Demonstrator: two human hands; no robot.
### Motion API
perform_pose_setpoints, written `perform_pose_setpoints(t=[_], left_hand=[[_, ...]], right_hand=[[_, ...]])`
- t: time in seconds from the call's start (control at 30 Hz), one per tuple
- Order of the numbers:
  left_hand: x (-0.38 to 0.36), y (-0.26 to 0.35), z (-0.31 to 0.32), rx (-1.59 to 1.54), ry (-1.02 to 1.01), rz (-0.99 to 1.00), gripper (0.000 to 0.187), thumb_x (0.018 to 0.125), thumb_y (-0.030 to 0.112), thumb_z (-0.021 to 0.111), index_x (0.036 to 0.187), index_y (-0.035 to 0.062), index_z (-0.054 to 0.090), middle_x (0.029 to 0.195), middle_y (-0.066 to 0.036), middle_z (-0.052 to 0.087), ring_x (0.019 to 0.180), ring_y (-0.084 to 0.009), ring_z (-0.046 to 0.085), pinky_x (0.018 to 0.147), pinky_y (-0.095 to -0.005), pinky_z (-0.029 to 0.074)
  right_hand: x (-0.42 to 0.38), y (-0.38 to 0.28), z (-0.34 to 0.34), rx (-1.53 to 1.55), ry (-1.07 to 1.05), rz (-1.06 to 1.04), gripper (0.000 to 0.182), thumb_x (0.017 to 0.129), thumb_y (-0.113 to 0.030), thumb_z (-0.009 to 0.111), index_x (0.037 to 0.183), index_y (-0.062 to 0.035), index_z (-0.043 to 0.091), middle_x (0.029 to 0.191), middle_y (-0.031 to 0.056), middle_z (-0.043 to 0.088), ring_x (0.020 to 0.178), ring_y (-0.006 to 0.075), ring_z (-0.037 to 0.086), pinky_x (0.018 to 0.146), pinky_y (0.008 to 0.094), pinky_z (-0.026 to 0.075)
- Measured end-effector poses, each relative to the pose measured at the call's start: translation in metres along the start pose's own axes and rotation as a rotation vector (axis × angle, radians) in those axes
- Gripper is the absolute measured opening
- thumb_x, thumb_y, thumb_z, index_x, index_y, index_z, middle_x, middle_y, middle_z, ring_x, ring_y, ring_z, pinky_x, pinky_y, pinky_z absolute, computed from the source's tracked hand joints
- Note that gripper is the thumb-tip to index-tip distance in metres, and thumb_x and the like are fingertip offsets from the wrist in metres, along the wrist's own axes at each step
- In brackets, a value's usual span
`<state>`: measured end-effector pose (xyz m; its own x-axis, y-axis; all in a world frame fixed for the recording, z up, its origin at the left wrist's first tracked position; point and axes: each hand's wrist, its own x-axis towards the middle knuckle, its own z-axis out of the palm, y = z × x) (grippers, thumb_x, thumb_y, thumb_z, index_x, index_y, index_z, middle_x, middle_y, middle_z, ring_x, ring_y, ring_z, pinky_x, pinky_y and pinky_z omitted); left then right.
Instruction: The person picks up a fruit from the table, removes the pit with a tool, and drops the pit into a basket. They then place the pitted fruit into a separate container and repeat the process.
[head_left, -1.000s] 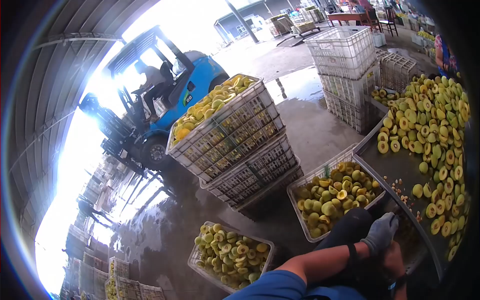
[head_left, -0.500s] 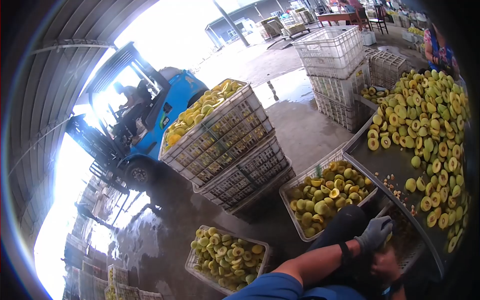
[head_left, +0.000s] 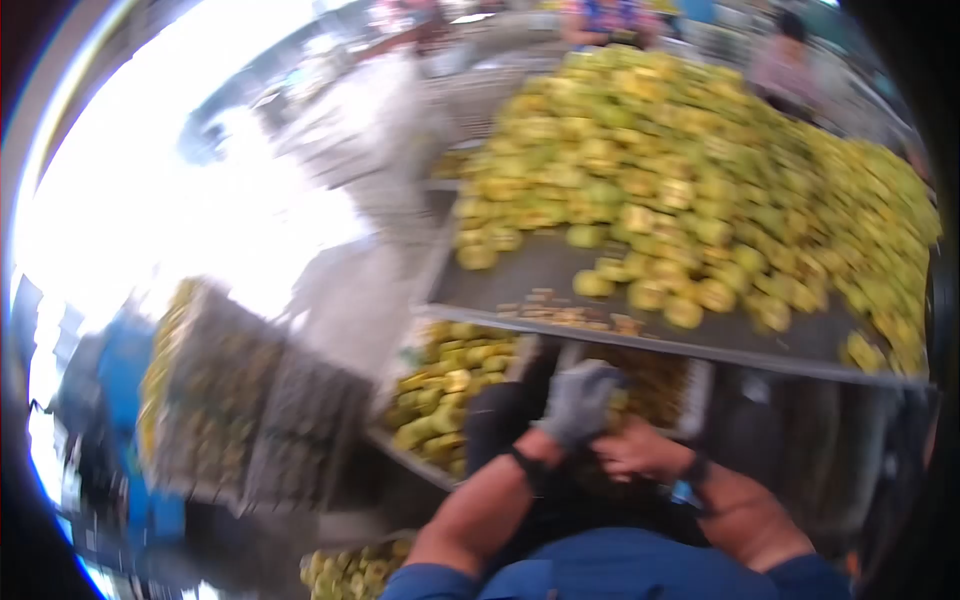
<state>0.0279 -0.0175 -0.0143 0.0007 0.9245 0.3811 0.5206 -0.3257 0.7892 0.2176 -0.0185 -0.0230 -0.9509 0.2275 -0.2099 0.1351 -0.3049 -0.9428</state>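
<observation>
My left hand [head_left: 582,402], in a grey glove, is closed around a yellow-green fruit [head_left: 618,404], of which only a small part shows. Bare and curled, my right hand [head_left: 637,450] is right against the left one, below the fruit. Blur hides whether its fingers hold anything. Both hands are above my lap, over a crate [head_left: 695,398] with brownish bits inside. Just beyond them is the edge of a dark metal table [head_left: 490,290], which bears a large heap of halved yellow-green stone fruit [head_left: 690,190]. Small brown pits [head_left: 570,312] lie near that edge.
A crate of fruit halves [head_left: 450,385] stands left of my knee, and more fruit [head_left: 350,572] is at bottom left. Stacked crates [head_left: 250,390] and a blue forklift [head_left: 125,370] are farther left. People [head_left: 605,22] are behind the heap.
My view has swung right, so the heaped table now fills the upper middle and the forklift is at the left edge. My hands stay together, now nearer the centre of view.
</observation>
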Motion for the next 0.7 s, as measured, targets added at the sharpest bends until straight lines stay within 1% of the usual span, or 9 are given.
perform_pose_setpoints(t=[0.03, 0.07, 0.13, 0.17, 0.27, 0.5, 0.57, 0.63, 0.7], left_hand=[[0.002, 0.007, 0.000, -0.060, -0.046, -0.065, 0.019, 0.092, 0.009, 0.058, 0.093, 0.0023, 0.076, 0.088, -0.016, 0.073, 0.082, -0.0314, 0.072, 0.075, -0.0402, 0.057], [0.003, -0.002, 0.015, -0.327, -0.102, -0.254, 0.024, 0.094, 0.008, 0.054, 0.094, -0.0002, 0.076, 0.085, -0.014, 0.075, 0.078, -0.0223, 0.072, 0.074, -0.0356, 0.057], [0.013, -0.003, 0.024, -0.535, -0.147, -0.238, 0.028, 0.096, 0.015, 0.054, 0.095, -0.0042, 0.075, 0.086, -0.010, 0.075, 0.077, -0.0153, 0.069, 0.074, -0.0298, 0.056], [0.016, 0.002, 0.024, -0.693, -0.177, -0.400, 0.031, 0.098, 0.019, 0.054, 0.096, -0.0049, 0.074, 0.088, -0.010, 0.075, 0.078, -0.0160, 0.069, 0.074, -0.0300, 0.056], [0.026, 0.010, 0.030, -0.603, -0.257, -0.216, 0.033, 0.101, 0.021, 0.052, 0.098, -0.0035, 0.073, 0.090, -0.011, 0.075, 0.081, -0.0187, 0.069, 0.077, -0.0316, 0.056], [0.048, -0.037, 0.031, -0.492, 0.090, -0.360, 0.036, 0.105, 0.031, 0.054, 0.107, -0.0017, 0.070, 0.096, -0.011, 0.075, 0.085, -0.0237, 0.072, 0.077, -0.0356, 0.060], [0.047, -0.055, 0.020, -0.815, 0.119, -0.590, 0.037, 0.106, 0.032, 0.055, 0.108, -0.0019, 0.069, 0.097, -0.012, 0.074, 0.086, -0.0240, 0.072, 0.078, -0.0354, 0.061], [0.047, -0.048, 0.005, -0.724, 0.176, -0.539, 0.038, 0.106, 0.033, 0.056, 0.111, -0.0030, 0.070, 0.098, -0.014, 0.074, 0.085, -0.0243, 0.072, 0.072, -0.0372, 0.063], [0.048, -0.040, -0.018, -1.023, 0.215, -0.705, 0.040, 0.105, 0.034, 0.058, 0.111, -0.0038, 0.070, 0.098, -0.014, 0.074, 0.086, -0.0241, 0.072, 0.068, -0.0380, 0.063]], right_hand=[[-0.003, -0.015, 0.011, 0.022, 0.126, -0.032, 0.025, 0.104, -0.016, 0.059, 0.083, -0.0104, 0.047, 0.073, -0.0014, 0.047, 0.057, 0.0082, 0.045, 0.051, 0.0282, 0.041], [-0.018, -0.014, 0.008, 0.306, 0.191, 0.086, 0.028, 0.105, -0.018, 0.059, 0.081, -0.0114, 0.046, 0.070, -0.0028, 0.045, 0.055, 0.0079, 0.043, 0.049, 0.0275, 0.040], [-0.011, -0.010, 0.000, 0.594, 0.132, 0.158, 0.030, 0.106, -0.019, 0.058, 0.080, -0.0127, 0.046, 0.066, -0.0047, 0.043, 0.051, 0.0071, 0.041, 0.047, 0.0264, 0.038], [-0.012, -0.013, 0.002, 0.616, 0.090, 0.142, 0.029, 0.107, -0.019, 0.057, 0.081, -0.0131, 0.046, 0.065, -0.0054, 0.042, 0.051, 0.0065, 0.040, 0.047, 0.0260, 0.038], [-0.022, -0.022, 0.004, 0.565, 0.158, 0.091, 0.025, 0.108, -0.020, 0.057, 0.086, -0.0135, 0.047, 0.064, -0.0061, 0.041, 0.050, 0.0047, 0.039, 0.047, 0.0254, 0.038], [-0.019, -0.020, -0.001, 0.695, 0.490, 0.051, 0.018, 0.106, -0.019, 0.057, 0.092, -0.0132, 0.047, 0.067, -0.0061, 0.041, 0.051, 0.0046, 0.041, 0.046, 0.0253, 0.039], [-0.016, -0.014, -0.009, 0.712, 0.581, 0.110, 0.022, 0.103, -0.016, 0.058, 0.083, -0.0133, 0.047, 0.066, -0.0043, 0.042, 0.049, 0.0077, 0.040, 0.044, 0.0286, 0.036], [-0.013, -0.013, -0.012, 0.683, 0.581, 0.107, 0.026, 0.102, -0.017, 0.059, 0.079, -0.0137, 0.046, 0.066, -0.0033, 0.043, 0.049, 0.0089, 0.040, 0.043, 0.0306, 0.034], [-0.012, -0.010, -0.015, 0.677, 0.578, 0.092, 0.027, 0.102, -0.017, 0.058, 0.078, -0.0137, 0.046, 0.065, -0.0029, 0.043, 0.049, 0.0092, 0.041, 0.043, 0.0316, 0.036]])
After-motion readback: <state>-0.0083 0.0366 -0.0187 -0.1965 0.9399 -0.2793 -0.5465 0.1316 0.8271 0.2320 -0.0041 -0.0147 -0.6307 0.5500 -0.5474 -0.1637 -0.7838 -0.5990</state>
